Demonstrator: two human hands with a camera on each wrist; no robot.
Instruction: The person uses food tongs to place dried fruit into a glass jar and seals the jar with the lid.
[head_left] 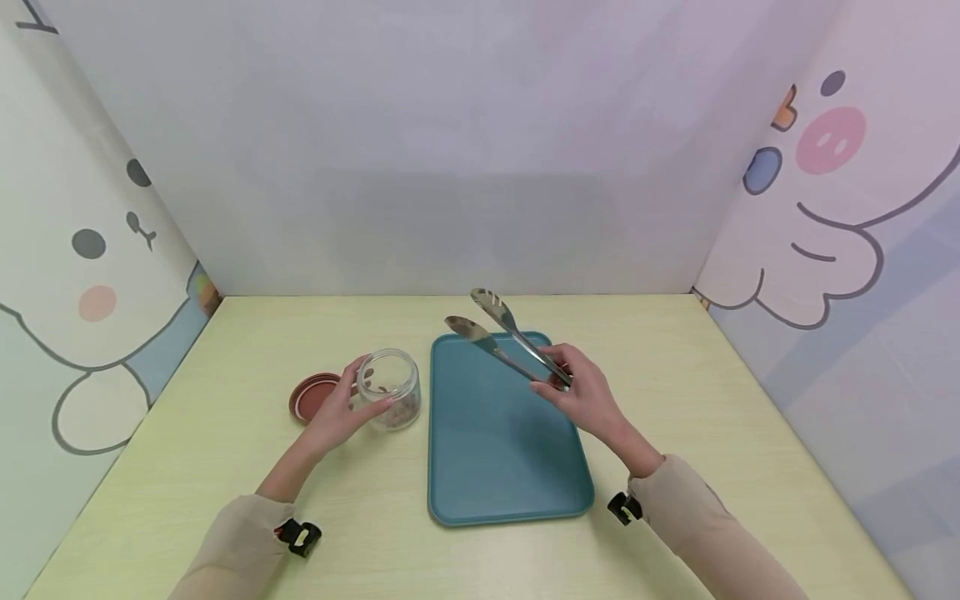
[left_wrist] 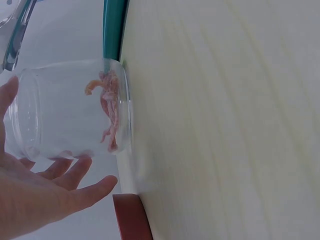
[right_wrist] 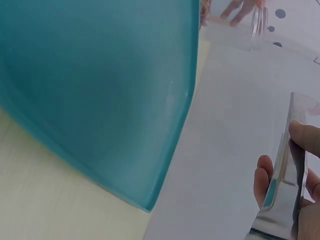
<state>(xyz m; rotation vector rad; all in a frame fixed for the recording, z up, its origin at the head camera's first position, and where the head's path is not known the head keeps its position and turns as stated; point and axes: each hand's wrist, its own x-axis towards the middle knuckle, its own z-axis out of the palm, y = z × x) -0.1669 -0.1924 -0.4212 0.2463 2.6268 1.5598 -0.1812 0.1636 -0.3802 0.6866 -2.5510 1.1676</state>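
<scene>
A clear glass jar (head_left: 390, 390) stands uncapped on the table, with a few wrinkled pinkish pieces (left_wrist: 111, 110) lying at its bottom. My left hand (head_left: 341, 408) holds the jar from its left side, thumb in front near the rim and fingers behind. Metal tongs (head_left: 517, 342) are in my right hand (head_left: 581, 396), pinched near their hinged end. The two arms of the tongs stand apart, tips pointing up and left above the tray's far end, with nothing between them. Beneath them lies a blue-green tray (head_left: 502, 450).
A reddish-brown round lid (head_left: 311, 400) lies on the table left of the jar, partly behind my left hand. The pale wooden table (head_left: 360, 542) ends at a plain white wall (head_left: 465, 150) at the back. Side walls carry cartoon figures.
</scene>
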